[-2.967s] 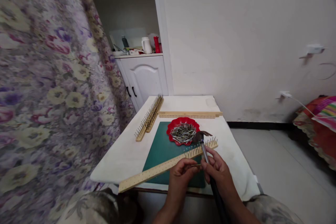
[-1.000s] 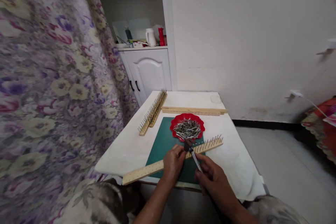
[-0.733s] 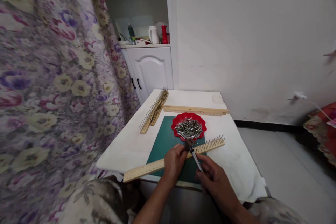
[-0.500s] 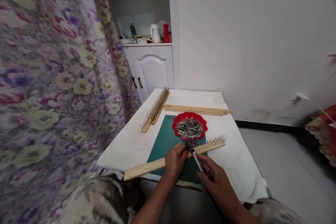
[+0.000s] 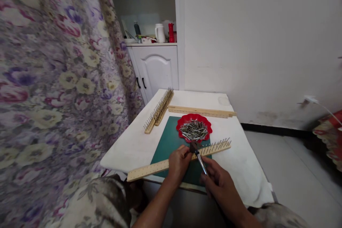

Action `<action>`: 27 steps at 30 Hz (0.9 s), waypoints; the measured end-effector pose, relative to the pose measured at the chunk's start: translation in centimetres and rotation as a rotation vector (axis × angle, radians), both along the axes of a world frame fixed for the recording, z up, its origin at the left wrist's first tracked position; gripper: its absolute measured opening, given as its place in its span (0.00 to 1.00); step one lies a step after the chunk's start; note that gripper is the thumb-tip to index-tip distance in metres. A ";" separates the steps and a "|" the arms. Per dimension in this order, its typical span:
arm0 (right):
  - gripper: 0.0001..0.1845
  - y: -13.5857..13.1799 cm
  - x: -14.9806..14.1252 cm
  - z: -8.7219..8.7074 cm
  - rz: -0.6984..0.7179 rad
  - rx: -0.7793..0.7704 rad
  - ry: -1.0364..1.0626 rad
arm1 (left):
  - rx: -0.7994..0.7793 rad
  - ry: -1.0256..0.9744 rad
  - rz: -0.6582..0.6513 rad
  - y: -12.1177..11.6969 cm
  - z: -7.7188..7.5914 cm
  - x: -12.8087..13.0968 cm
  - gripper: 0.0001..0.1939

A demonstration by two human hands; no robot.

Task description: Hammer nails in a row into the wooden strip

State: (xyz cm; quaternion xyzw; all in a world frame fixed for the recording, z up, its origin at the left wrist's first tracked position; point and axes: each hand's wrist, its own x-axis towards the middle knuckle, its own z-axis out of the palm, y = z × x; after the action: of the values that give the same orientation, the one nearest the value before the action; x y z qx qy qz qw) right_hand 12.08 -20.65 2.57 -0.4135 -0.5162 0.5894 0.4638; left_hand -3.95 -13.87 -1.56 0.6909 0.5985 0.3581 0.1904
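Observation:
A pale wooden strip (image 5: 148,171) with rows of small dots lies slanted across a green mat (image 5: 167,137). Thin nails (image 5: 217,145) stand up from its right part. My left hand (image 5: 179,162) rests over the strip's middle, thumb and fingers pinched together; whatever is between them is hidden. In my right hand (image 5: 217,180) is a hammer (image 5: 200,160) with a dark head and silver shaft, gripped by the handle. The hammer's head is right beside my left fingertips, above the strip. Just beyond sits a red scalloped bowl (image 5: 179,127) full of loose nails (image 5: 193,130).
Nail-studded strips (image 5: 159,112) lie at the table's back left. Bare wooden strips (image 5: 200,111) are stacked behind the bowl. A white cloth (image 5: 125,149) covers the table. A floral curtain (image 5: 66,78) hangs at left, and a wall (image 5: 240,42) rises behind.
The view has shifted slightly. The hammer's head is turned a little differently beside my left fingertips; both hands stay in nearly the same place.

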 end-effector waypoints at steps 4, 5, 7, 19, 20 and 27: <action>0.23 0.0 0.1 0.5 -0.014 -0.024 0.033 | -0.011 0.016 0.014 -0.1 0.2 0.0 0.11; 0.24 0.0 0.2 0.6 -0.025 -0.025 0.049 | -0.015 0.011 0.014 -0.2 0.3 0.1 0.10; 0.25 0.1 0.5 0.7 -0.045 -0.024 0.073 | -0.024 -0.008 0.008 -0.2 0.4 0.1 0.09; 0.26 1.4 2.3 1.1 -0.173 0.023 0.148 | 0.027 -0.040 -0.070 0.8 2.7 -2.1 0.09; 0.26 1.4 2.3 1.1 -0.177 0.021 0.155 | 0.049 -0.006 -0.076 1.3 3.1 -2.1 0.09; 0.27 1.5 2.3 1.2 -0.209 0.005 0.174 | 0.060 0.337 -0.116 7.1 4.4 -0.8 0.07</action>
State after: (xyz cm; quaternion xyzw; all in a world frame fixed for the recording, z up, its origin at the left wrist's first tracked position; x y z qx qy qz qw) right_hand 14.34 -19.13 3.73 -0.4112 -0.4297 0.5701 0.5667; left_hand -4.76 -6.79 2.81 0.7798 0.5702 0.2435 0.0870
